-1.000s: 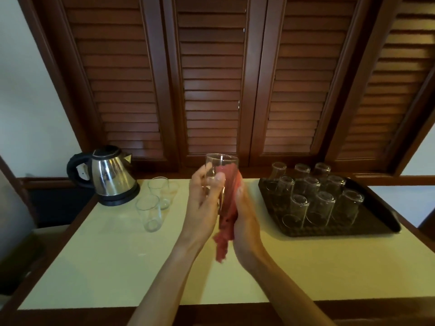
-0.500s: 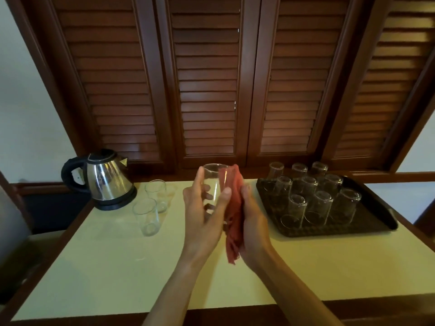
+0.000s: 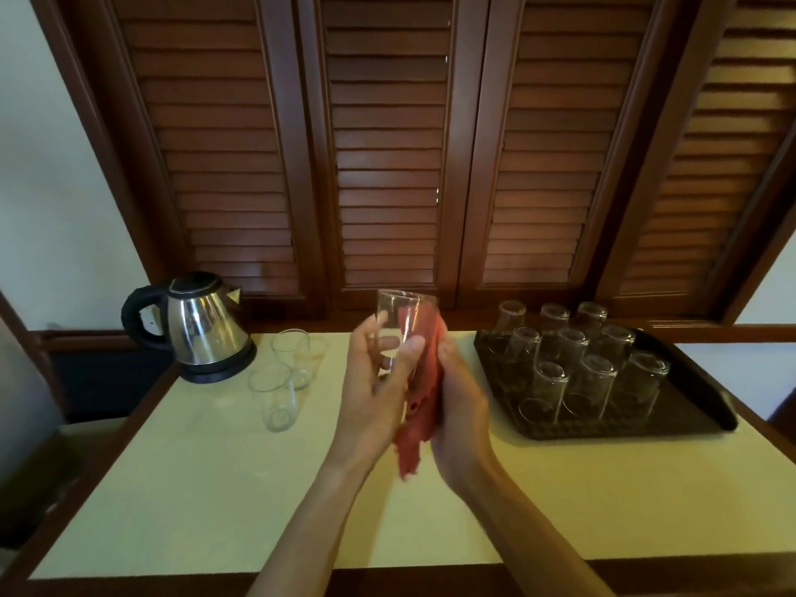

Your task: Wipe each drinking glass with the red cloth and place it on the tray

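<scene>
Nearby, kettle [image 3: 202, 327], two upright glasses [image 3: 275, 396]; left hand [image 3: 379, 394] around held glass [image 3: 394, 325], right hand [image 3: 458, 407] around red cloth [image 3: 420, 420].

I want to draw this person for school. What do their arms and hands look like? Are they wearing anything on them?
Both arms are bare as far as the picture shows: no sleeves are in view. The left hand and the right hand wear no gloves. I can see no watch, bracelet or ring, though small things would be hard to spot here. Each forearm looks long and slim.
</scene>
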Motion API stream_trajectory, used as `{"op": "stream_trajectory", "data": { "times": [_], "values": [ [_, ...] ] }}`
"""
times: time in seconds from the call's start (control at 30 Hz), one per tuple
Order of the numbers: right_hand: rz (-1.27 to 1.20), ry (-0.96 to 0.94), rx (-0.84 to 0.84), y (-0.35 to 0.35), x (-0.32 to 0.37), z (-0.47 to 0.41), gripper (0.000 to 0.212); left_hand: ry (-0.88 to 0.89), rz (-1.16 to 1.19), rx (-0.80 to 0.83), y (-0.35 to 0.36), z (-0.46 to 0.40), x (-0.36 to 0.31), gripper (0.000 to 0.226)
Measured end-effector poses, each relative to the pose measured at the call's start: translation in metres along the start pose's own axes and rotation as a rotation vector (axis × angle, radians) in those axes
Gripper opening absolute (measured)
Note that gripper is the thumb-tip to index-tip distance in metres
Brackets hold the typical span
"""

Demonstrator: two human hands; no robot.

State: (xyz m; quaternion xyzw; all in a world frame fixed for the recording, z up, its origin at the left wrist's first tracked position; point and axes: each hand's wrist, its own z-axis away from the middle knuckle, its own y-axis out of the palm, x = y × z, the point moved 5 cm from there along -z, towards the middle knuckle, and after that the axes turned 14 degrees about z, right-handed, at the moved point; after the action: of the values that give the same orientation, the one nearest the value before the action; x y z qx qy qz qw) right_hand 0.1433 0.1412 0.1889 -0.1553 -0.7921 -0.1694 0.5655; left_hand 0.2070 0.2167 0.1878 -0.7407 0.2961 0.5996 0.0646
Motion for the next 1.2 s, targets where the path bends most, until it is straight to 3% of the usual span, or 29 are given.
{"op": "stream_trajectory", "data": {
  "times": [0.1, 0.2, 0.3, 0.4, 0.57, 0.7, 0.93, 1.1, 1.2],
  "values": [
    [0.023, 0.012, -0.038, -0.016, 0.007, -0.014, 0.042, -0.042, -0.039, 0.019, -0.001, 0.007, 0.012, 0.047],
    [0.001, 0.004, 0.027, -0.004, -0.003, -0.004, 0.045, -0.025, -0.076, -0.024, -0.005, -0.006, 0.003, 0.035],
    [-0.037, -0.007, 0.067, 0.000, -0.010, -0.001, 0.063, 0.061, -0.056, -0.043, -0.004, -0.012, -0.002, 0.050],
    [-0.085, 0.022, 0.000, -0.017, -0.007, -0.015, 0.065, 0.064, -0.175, -0.051, 0.003, 0.003, 0.006, 0.038],
    [-0.064, 0.007, 0.064, -0.001, -0.014, 0.005, 0.082, 0.143, -0.179, -0.144, -0.004, -0.010, 0.002, 0.059],
    [-0.145, 0.005, 0.016, -0.009, -0.012, -0.003, 0.044, 0.180, -0.299, -0.053, 0.006, 0.005, 0.000, 0.082],
    [-0.175, 0.059, 0.013, -0.006, -0.012, 0.004, 0.073, 0.112, -0.229, -0.090, -0.007, -0.013, 0.002, 0.071],
    [-0.030, 0.097, -0.096, -0.017, 0.000, -0.007, 0.039, -0.093, -0.123, 0.010, 0.006, 0.007, 0.007, 0.032],
    [0.028, 0.085, -0.061, 0.001, -0.008, 0.009, 0.041, -0.099, 0.020, -0.073, -0.001, -0.011, -0.006, 0.042]
  ]
}}
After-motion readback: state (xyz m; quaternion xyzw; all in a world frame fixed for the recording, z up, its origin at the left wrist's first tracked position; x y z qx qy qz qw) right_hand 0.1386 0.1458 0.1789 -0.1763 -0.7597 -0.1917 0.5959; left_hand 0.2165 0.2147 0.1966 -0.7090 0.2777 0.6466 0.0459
